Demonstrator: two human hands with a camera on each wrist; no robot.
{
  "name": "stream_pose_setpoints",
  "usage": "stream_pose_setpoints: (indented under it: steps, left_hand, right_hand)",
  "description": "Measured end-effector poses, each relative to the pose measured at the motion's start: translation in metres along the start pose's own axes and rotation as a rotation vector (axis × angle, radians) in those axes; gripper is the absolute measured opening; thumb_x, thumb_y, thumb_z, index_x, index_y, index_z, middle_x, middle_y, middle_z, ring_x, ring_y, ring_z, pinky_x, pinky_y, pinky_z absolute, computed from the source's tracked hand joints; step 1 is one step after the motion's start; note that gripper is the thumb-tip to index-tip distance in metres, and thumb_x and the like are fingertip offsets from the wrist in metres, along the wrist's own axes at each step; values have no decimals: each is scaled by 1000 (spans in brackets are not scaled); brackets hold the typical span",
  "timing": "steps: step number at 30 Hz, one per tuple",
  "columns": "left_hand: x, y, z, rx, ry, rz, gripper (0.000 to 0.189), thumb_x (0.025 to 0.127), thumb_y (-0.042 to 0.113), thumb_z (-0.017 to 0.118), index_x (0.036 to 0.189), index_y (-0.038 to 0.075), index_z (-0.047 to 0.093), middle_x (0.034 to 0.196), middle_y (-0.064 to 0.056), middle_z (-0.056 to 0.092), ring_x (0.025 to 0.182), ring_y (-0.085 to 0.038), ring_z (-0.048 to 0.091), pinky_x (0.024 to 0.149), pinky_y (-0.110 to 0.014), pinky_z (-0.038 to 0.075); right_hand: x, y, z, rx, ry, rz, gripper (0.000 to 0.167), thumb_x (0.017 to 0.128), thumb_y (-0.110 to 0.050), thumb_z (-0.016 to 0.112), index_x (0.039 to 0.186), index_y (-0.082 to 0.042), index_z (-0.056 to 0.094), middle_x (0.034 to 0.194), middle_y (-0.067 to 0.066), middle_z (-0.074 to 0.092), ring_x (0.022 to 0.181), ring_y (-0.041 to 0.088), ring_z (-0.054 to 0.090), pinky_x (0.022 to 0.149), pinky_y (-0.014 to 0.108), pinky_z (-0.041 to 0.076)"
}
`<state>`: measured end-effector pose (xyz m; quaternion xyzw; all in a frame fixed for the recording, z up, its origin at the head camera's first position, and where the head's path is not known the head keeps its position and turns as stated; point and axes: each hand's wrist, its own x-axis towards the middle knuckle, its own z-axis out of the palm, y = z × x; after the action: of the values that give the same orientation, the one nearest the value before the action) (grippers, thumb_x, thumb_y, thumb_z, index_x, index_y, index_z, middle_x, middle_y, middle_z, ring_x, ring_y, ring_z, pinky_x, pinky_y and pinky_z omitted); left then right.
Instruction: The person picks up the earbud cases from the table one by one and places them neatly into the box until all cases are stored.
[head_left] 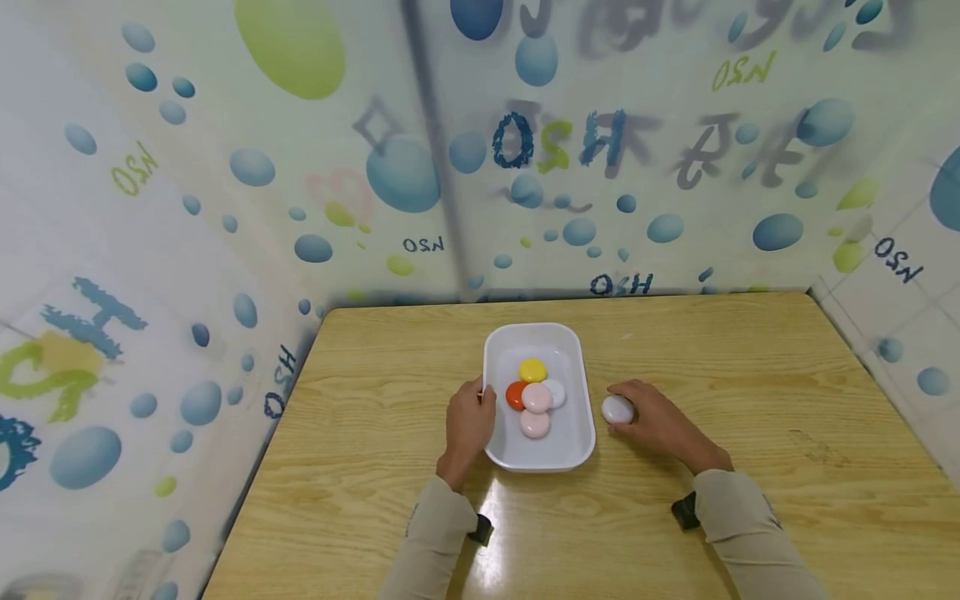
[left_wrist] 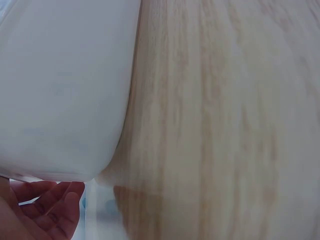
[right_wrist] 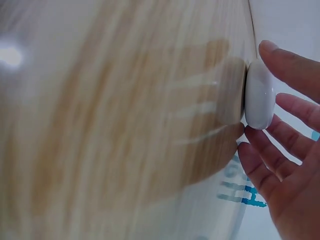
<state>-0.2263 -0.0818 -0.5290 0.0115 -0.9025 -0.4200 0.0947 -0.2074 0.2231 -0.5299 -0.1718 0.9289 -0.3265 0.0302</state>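
A white rectangular tray lies on the wooden table. Inside it are glossy round discs: a yellow disc, a red disc, a white disc and two pale pink discs, one partly lying over its neighbours. My left hand holds the tray's left rim, fingers along the outer wall; the left wrist view shows them beside the tray wall. Just right of the tray, my right hand pinches another white disc at the tabletop, thumb on one side and fingers on the other.
The wooden table extends on both sides of the tray. Behind it stands a wall covered with blue and green bubble prints and lettering. A similar wall runs along the left. Dark bands sit at both wrists.
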Motion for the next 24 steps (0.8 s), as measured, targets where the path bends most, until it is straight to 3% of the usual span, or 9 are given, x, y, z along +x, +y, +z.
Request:
stream_pose_setpoints:
  steps: [14, 24]
  left_hand:
    - [0, 1, 0, 6, -22, -39, 30, 98, 18, 53, 119, 7, 71, 92, -11, 66, 76, -21, 59, 66, -35, 50]
    - [0, 1, 0, 3, -9, -23, 29, 97, 17, 54, 117, 5, 72, 89, -12, 66, 74, -22, 59, 65, -35, 49]
  right_hand:
    - [1, -3, 1, -33, -4, 9, 50, 82, -9, 79, 126, 6, 60, 120, 23, 61, 106, 38, 58, 89, 53, 49]
    - [3, 1, 5, -36, 17, -13, 45, 83, -6, 77, 122, 8, 62, 117, 23, 61, 104, 38, 59, 88, 53, 50]
